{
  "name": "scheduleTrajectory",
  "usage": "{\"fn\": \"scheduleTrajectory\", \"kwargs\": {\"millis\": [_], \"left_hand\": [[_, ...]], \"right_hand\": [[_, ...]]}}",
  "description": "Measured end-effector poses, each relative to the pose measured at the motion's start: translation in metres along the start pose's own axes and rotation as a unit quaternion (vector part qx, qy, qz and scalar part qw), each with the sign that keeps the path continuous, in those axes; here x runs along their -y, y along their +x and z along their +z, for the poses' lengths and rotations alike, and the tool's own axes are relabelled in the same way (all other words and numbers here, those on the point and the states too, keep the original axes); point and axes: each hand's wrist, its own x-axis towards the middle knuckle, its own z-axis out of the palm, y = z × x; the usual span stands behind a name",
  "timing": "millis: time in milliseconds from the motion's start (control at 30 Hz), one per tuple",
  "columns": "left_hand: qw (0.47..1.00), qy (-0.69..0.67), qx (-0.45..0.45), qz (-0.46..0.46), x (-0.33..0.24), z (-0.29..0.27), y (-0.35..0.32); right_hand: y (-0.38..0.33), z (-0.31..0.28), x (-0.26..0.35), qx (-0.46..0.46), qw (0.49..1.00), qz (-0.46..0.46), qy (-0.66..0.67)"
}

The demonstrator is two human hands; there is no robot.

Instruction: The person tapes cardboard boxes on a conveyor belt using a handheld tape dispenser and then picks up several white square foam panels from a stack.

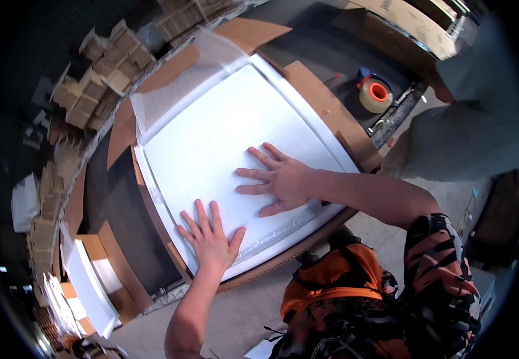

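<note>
A large white foam sheet [211,137] lies inside an open brown cardboard box [325,110] on a dark worktable. My left hand [208,236] rests flat on the sheet's near edge, fingers spread. My right hand [277,179] lies flat on the sheet a little farther in, fingers spread and pointing left. Neither hand holds anything. Thin clear plastic film [176,84] covers the sheet's far left corner.
An orange-cored tape roll in a blue dispenser [374,93] sits on the table at the right. Another person in grey [469,125] stands at the right. Several small cardboard boxes [101,69] are stacked at the upper left. More white sheets [89,287] lean at the lower left.
</note>
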Motion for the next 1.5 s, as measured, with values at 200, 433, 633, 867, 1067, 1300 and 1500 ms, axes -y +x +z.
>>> {"fn": "scheduleTrajectory", "kwargs": {"millis": [200, 433, 633, 867, 1067, 1300, 1500], "left_hand": [[0.979, -0.071, 0.018, 0.19, -0.03, -0.029, -0.025], [0.969, -0.08, 0.077, 0.222, -0.028, -0.032, -0.035], [0.969, -0.081, 0.023, 0.233, -0.034, -0.026, -0.028], [0.972, 0.056, -0.033, 0.225, -0.055, -0.012, -0.025], [0.976, -0.033, -0.123, 0.177, -0.042, -0.025, -0.026], [0.971, -0.114, -0.178, 0.108, -0.074, 0.013, -0.047], [0.97, -0.137, -0.101, 0.174, -0.075, -0.003, -0.051]], "right_hand": [[-0.014, -0.015, 0.002, -0.002, 0.999, 0.025, -0.024], [-0.092, -0.008, 0.092, -0.078, 0.993, 0.091, -0.007], [-0.069, 0.0, 0.064, -0.056, 0.993, 0.098, 0.026], [-0.066, -0.012, 0.038, -0.011, 0.994, 0.101, 0.038], [0.055, -0.094, -0.166, -0.325, 0.936, 0.12, 0.057], [0.14, -0.101, -0.563, -0.318, 0.876, 0.361, -0.013], [0.071, -0.102, -0.545, -0.382, 0.889, 0.239, -0.083]]}}
